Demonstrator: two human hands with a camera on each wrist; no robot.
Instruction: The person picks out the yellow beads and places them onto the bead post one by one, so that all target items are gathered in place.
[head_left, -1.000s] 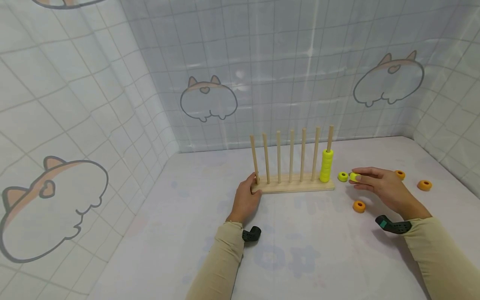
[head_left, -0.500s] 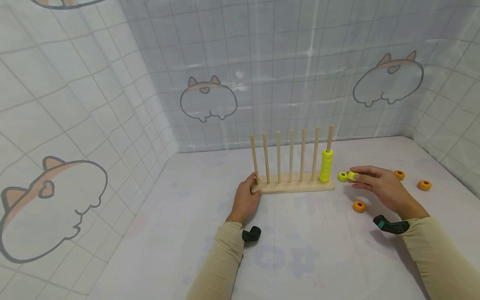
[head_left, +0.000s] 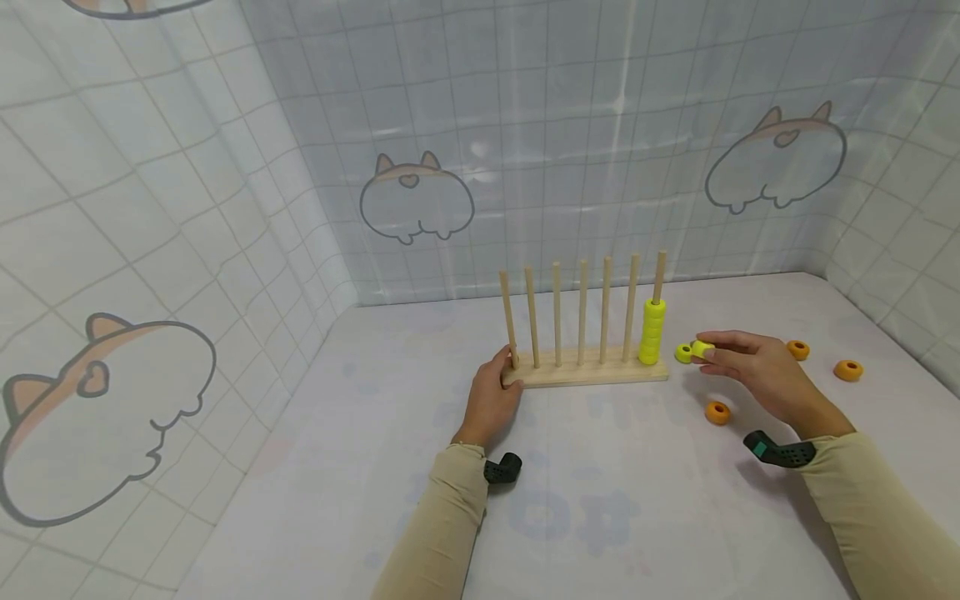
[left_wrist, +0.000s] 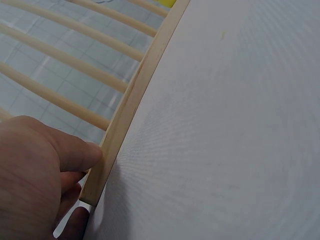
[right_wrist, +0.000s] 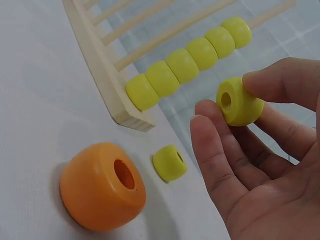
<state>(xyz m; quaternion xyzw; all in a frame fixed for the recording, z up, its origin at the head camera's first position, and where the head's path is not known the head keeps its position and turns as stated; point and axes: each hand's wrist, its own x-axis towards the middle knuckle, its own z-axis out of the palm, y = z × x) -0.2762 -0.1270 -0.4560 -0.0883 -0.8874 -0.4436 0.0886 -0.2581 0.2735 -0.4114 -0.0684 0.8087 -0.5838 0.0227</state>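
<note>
A wooden rack (head_left: 585,377) with a row of upright pegs stands on the table. Its rightmost peg carries a stack of several yellow beads (head_left: 652,332); the other pegs are bare. My left hand (head_left: 492,400) grips the rack's left end, thumb on the front edge in the left wrist view. Between thumb and fingers, my right hand (head_left: 765,375) pinches a yellow bead (right_wrist: 240,101), its hole showing in the right wrist view. That bead is raised off the table, right of the stack. Another yellow bead (right_wrist: 170,163) lies on the table just beyond the rack's right end.
An orange bead (head_left: 717,412) lies in front of my right hand. Two more, one orange bead (head_left: 798,350) behind the hand and another orange bead (head_left: 848,370) farther right, rest on the white tabletop (head_left: 337,467). A tiled-pattern wall sheet (head_left: 525,167) rises behind the rack.
My right hand has moved slightly left and up with the pinched yellow bead, which now overlaps the loose yellow bead in the head view. The left hand and rack stay put.
</note>
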